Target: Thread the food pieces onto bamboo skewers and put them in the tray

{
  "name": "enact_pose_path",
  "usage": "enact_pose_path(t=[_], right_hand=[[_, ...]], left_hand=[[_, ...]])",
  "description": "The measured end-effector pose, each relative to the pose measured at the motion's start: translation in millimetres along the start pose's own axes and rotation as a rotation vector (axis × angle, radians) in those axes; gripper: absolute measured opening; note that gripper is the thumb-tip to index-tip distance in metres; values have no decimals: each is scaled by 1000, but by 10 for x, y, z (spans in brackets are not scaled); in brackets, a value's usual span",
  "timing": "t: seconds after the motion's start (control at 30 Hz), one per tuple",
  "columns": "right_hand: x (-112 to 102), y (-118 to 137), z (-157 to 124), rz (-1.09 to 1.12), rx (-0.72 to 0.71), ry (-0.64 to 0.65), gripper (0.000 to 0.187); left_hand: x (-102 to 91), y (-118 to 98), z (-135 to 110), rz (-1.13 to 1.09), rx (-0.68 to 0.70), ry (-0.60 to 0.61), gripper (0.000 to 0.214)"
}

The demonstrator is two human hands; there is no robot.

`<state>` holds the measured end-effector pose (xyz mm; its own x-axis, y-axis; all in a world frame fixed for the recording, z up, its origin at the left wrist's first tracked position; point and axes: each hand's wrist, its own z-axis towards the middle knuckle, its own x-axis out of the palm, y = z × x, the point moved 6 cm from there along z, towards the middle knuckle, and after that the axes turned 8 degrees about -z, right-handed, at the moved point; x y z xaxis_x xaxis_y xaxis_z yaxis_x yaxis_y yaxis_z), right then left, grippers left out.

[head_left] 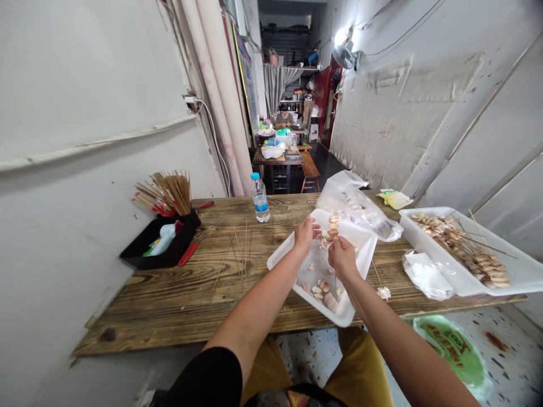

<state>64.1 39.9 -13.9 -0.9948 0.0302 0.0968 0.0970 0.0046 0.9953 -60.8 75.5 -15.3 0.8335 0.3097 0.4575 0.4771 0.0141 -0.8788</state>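
Note:
My left hand [306,233] and my right hand [341,255] meet over a white tray [283,253] on the wooden table [178,294]. The left hand's fingers pinch a small pale piece of food [324,243]. My right hand is closed round a thin wooden skewer [335,278] that points down toward me. A short row of pale pieces [334,225] lies just beyond the fingers. More loose pieces [323,291] lie at the tray's near end.
A second white tray [521,271] with several filled skewers stands at the right. Plastic bags [352,203] lie behind the tray. A water bottle [260,199], loose skewers [237,254], and a black box [139,249] with bundled skewers [167,192] stand at the left.

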Motion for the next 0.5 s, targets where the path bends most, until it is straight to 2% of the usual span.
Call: enact_pose_path(t=[0.03,0.07,0.2,0.23,0.27,0.4,0.5], right_hand=[[-67,20,4,55,21,-50,24],[-132,37,8,107,41,-98,23],[-275,77,20,218,98,-162,21],[-282,79,19,228,114,-159,20],[-283,79,15,236,129,-155,19],[-262,62,-11,257,220,-152,10],[-249,56,-16,262,263,-145,8]], left_hand=[[-16,8,0,136,37,28,21],[5,40,-12,292,50,115,15],[156,404,-259,845,-131,747,18],[157,484,-333,947,-162,856,21],[155,538,-382,1028,-157,911,25],[204,622,-459,1231,14,913,35],[229,701,-536,1328,-59,1030,29]])
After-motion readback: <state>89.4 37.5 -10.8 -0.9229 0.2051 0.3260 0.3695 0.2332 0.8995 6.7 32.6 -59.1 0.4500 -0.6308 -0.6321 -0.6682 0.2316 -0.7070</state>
